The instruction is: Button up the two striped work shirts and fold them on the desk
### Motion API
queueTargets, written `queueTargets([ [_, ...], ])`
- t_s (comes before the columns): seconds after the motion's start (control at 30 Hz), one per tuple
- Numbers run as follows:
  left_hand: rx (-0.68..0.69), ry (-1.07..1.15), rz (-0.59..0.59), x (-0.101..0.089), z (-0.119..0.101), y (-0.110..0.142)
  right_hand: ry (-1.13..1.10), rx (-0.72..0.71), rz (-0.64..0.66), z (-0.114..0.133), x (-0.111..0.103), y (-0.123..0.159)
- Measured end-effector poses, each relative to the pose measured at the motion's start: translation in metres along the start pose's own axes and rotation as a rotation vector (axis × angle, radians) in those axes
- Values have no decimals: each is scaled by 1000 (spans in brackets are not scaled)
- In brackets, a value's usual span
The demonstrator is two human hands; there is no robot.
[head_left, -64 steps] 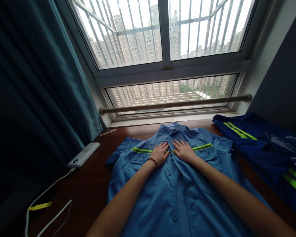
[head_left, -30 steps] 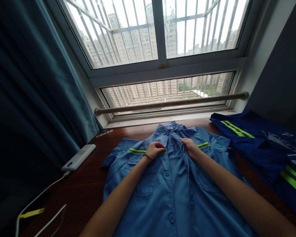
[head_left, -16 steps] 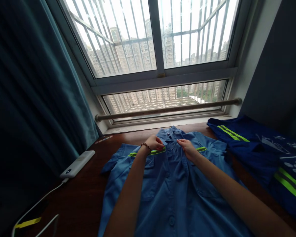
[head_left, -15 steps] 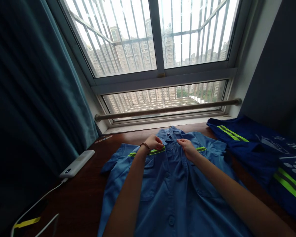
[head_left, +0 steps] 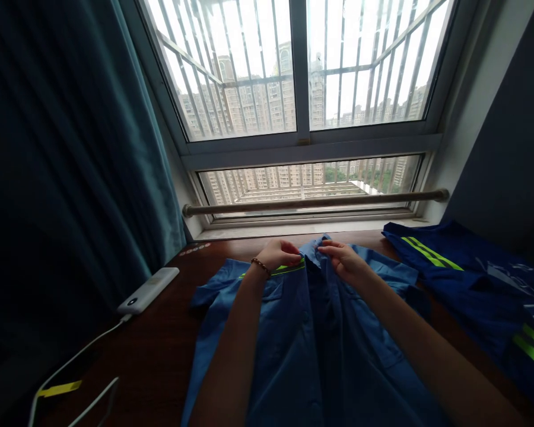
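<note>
A blue short-sleeved work shirt (head_left: 280, 332) with yellow-green reflective strips lies spread on the brown table, its collar toward the window. My left hand (head_left: 281, 254), with a beaded bracelet at the wrist, pinches the left front edge of the shirt near the collar. Across from it, my right hand (head_left: 342, 258) pinches the right front edge just below the collar. Between the hands the two front edges stand apart, and the darker inside of the shirt shows. The fingertips hide the exact spots of cloth they grip.
Darker blue folded clothing (head_left: 454, 273) with reflective strips lies at the right. On the left are a white power bank (head_left: 149, 290), its white cable (head_left: 78, 354) with a yellow tag, and a teal curtain (head_left: 151, 178). A rail (head_left: 315, 203) crosses the window behind.
Both hands have lifted the shirt's front edges a little, and the opening between them is wider. My right hand has shifted slightly toward the collar. The view has tilted and shifted slightly.
</note>
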State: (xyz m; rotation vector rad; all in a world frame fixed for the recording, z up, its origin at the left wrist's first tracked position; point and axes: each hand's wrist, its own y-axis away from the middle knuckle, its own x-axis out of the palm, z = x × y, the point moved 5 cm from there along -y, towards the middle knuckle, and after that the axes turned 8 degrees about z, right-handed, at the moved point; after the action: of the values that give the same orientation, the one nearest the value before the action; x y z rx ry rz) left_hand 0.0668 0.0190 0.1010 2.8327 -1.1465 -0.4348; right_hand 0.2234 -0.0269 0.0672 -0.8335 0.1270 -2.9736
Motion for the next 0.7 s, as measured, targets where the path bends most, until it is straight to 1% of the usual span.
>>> queueTargets([
  [0.1, 30, 61, -26, 0, -4, 3, -67, 53, -22, -5, 2, -2],
  [0.27, 61, 145, -74, 3, -9, 6, -120, 96, 59, -1, 7, 0],
  [0.43, 46, 186, -100, 9, -7, 3, -141, 113, 92, 0, 10, 3],
  [0.63, 42, 198, -78, 10, -6, 4, -126, 131, 27, -7, 10, 5],
  [0.7, 41, 199, -79, 10, -7, 5, -111, 130, 24, -6, 11, 5],
])
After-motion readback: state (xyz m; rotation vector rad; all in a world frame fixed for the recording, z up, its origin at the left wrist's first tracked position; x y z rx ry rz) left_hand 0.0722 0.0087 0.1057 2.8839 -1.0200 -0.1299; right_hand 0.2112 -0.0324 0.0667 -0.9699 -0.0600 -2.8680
